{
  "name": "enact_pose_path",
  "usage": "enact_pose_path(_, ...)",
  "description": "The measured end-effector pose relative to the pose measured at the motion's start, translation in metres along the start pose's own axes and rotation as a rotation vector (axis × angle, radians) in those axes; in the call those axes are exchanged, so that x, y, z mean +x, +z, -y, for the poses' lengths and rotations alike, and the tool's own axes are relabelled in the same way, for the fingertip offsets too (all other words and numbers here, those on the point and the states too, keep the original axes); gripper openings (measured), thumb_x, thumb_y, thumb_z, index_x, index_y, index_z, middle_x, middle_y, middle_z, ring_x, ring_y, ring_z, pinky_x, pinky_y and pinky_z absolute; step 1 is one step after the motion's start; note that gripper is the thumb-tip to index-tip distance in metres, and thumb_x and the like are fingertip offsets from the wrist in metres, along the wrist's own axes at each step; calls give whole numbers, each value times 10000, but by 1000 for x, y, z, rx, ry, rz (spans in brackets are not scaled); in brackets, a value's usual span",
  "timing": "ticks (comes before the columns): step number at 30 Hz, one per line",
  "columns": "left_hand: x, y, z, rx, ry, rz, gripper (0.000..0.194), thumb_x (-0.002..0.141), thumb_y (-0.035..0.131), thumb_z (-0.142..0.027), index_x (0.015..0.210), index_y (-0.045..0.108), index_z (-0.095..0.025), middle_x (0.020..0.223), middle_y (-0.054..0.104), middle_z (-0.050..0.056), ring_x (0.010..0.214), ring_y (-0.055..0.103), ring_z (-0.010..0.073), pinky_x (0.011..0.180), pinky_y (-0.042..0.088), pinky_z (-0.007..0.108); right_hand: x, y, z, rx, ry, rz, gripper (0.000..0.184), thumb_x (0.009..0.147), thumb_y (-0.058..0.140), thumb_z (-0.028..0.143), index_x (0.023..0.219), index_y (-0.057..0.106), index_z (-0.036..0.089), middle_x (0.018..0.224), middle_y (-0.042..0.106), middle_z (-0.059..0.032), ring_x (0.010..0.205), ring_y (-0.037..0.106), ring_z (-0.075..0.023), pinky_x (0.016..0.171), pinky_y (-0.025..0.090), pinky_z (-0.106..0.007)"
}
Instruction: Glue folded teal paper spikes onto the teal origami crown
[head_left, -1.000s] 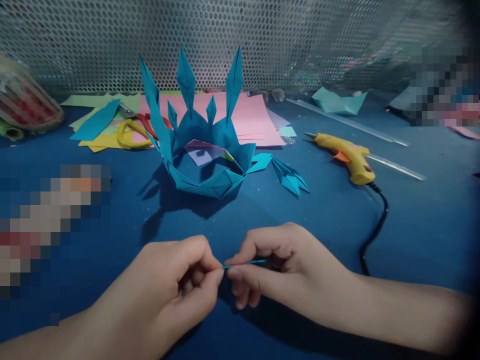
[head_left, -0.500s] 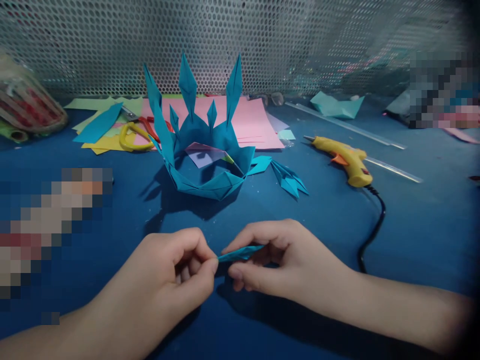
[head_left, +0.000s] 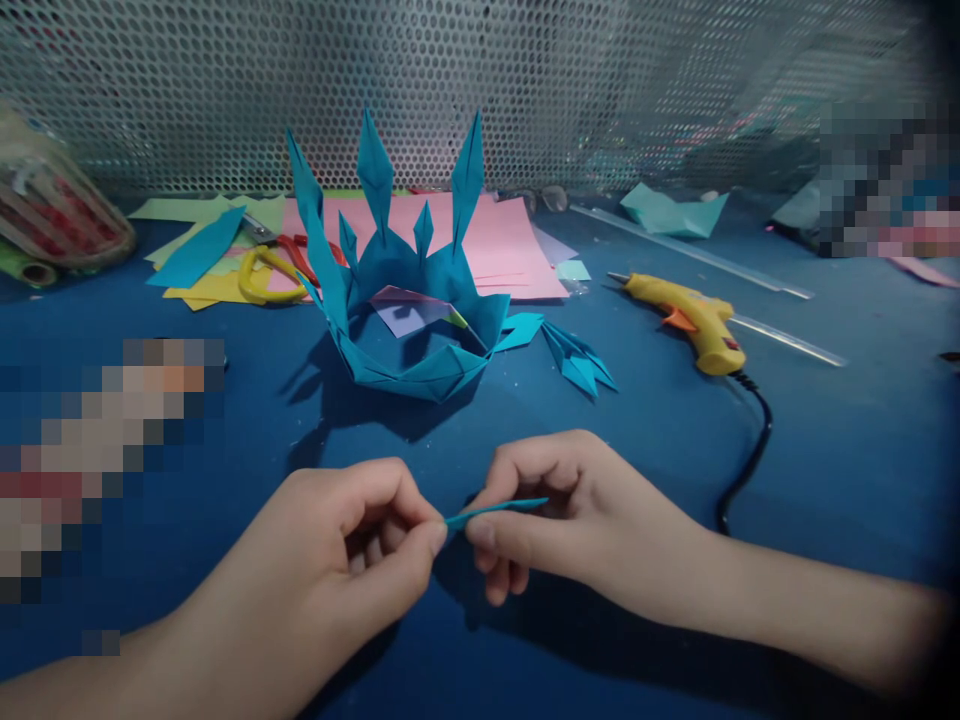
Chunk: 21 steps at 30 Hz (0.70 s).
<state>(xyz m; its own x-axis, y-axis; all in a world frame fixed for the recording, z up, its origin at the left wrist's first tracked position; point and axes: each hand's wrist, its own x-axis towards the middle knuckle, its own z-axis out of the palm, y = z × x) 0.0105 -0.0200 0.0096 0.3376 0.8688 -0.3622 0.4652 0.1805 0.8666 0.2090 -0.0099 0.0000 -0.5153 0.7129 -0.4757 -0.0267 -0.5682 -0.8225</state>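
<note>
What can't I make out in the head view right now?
All in the head view:
Held blue paper: left tip, hidden by the left hand.
Cord: lower run, hidden by the right forearm.
Jar: left side, cut off by the picture's edge.
Red handle: partly hidden by the crown.

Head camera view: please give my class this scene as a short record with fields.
Left hand: pinching one end of a blue paper piece
Right hand: holding the same piece between thumb and finger
Crown: folded blue paper, standing beyond the hands
Glue gun: yellow, lying right of the crown
Pink paper: behind the crown
</note>
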Motion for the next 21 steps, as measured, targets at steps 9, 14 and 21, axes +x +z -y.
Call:
enact_pose_path(9, 10, -4, 1, -268, -235, 112, 240, 783, 707, -394, 655, 619, -211, 444, 563, -79, 337, 426, 54, 326, 324, 125, 4, -2, -2, 52, -111, -34, 284, 666, 887, 297, 805, 693, 144, 628, 672, 39, 566, 676, -76, 537, 533, -148)
enact_pose_path(14, 15, -8, 2, -416, -333, 201, 339, 824, 693, -467, 648, 634, -183, 446, 597, -58, 311, 432, 36, 303, 362, 96, 3, -3, -2, 1, -184, -25, 262, 719, 853, 328, 821, 683, 157, 691, 696, 25, 636, 668, -61, 610, 536, -148)
enact_pose_path(21, 14, -8, 2, -456, -355, 253, 219, 749, 773, -350, 687, 646, -183, 474, 636, -63, 335, 475, 49, 298, 402, 102, 3, -7, -4, -158, -183, -77, 299, 687, 867, 344, 828, 666, 173, 737, 682, 3, 685, 645, -95, 638, 529, -194)
